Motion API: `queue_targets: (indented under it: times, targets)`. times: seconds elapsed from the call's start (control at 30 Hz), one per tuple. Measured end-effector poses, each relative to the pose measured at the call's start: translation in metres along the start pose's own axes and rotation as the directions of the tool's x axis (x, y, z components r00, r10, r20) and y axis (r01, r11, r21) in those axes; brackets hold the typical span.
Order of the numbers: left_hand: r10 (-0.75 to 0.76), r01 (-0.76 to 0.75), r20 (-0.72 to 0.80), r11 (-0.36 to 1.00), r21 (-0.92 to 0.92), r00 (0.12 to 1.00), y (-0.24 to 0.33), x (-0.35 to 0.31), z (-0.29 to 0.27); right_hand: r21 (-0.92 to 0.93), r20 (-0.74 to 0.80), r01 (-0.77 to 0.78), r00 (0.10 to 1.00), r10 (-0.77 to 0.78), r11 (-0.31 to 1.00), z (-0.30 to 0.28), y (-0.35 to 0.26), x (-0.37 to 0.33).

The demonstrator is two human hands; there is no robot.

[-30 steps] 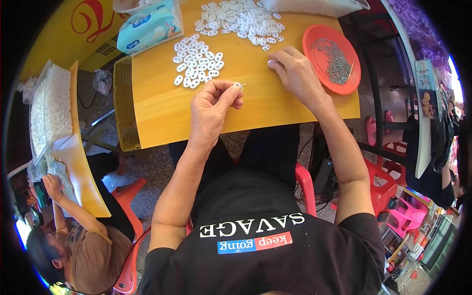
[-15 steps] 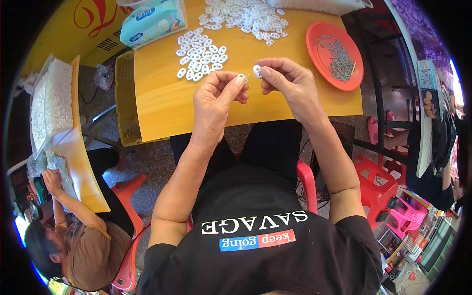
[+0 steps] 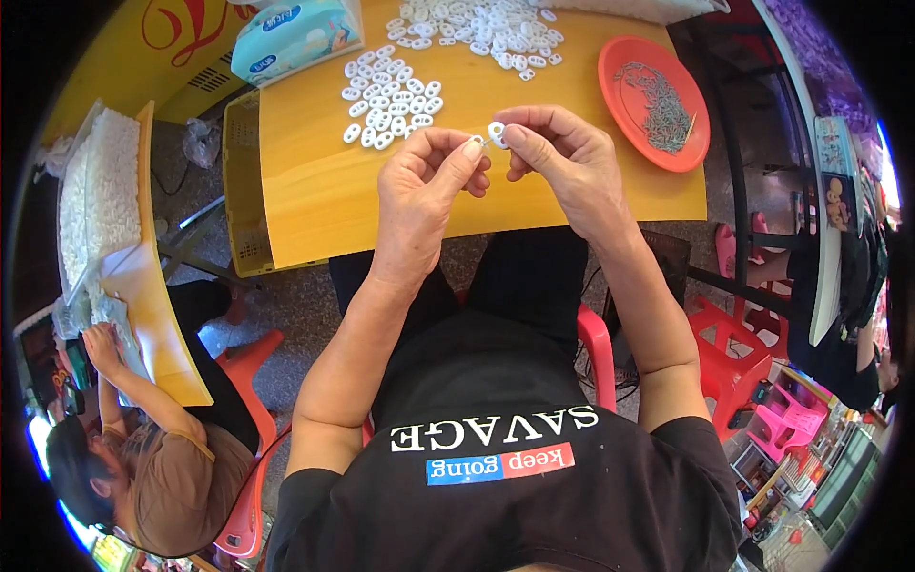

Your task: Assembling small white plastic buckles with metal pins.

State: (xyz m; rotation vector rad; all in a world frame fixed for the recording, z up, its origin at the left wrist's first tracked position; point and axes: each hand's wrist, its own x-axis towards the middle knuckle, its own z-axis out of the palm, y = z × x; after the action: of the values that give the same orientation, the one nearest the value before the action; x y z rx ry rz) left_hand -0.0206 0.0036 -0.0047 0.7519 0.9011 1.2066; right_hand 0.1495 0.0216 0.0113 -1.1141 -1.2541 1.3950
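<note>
My left hand (image 3: 426, 186) is closed in a pinch on a small whitish part (image 3: 477, 140), mostly covered by thumb and finger, with a thin metal pin pointing right. My right hand (image 3: 569, 162) pinches a white oval plastic piece with holes (image 3: 496, 132) between thumb and forefinger. The pin's tip meets or nearly meets this piece; I cannot tell if it is inside a hole. Beyond my left hand lies a group of similar white oval pieces (image 3: 386, 95). A red plate (image 3: 616, 124) holding many small grey metal pins (image 3: 667, 114) is beyond my right hand.
A larger heap of white pieces (image 3: 477, 24) covers the far part of the yellow table (image 3: 315, 205). At its far left corner stands a blue tissue pack (image 3: 295, 43). Another person (image 3: 181, 477) sits at a table to the left. Red stools (image 3: 729, 353) stand at the right.
My hands have drawn slightly closer together, bringing the pin up to the white oval piece. The table and the things on it appear slightly shifted in view.
</note>
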Motion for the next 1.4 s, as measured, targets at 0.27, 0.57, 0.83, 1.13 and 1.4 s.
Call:
queue_targets:
  times: [0.27,0.57,0.83,1.13,1.4]
  targets:
    - [-0.002,0.002,-0.018,1.0,0.012,1.0,0.001,-0.002,0.003,-0.2,-0.071,0.129,0.987,-0.146,0.971,0.014,-0.001,-0.004]
    - [0.018,-0.021,-0.039,0.997,-0.072,0.999,0.004,-0.004,0.005,-0.068,-0.072,0.112,0.991,-0.117,0.991,0.019,0.001,-0.007]
    - [0.184,-0.18,0.126,0.983,-0.045,0.975,0.001,-0.007,-0.003,0.351,0.08,-0.064,0.996,0.038,0.934,0.006,0.002,-0.004]
    - [0.203,-0.207,0.262,0.978,-0.013,0.943,-0.002,-0.02,-0.002,0.469,0.213,-0.236,0.965,0.15,0.851,0.027,-0.008,-0.012]
    - [0.326,-0.308,0.186,0.944,-0.117,0.927,-0.002,-0.025,-0.012,0.501,0.279,-0.244,0.954,0.112,0.83,0.042,-0.007,-0.011]
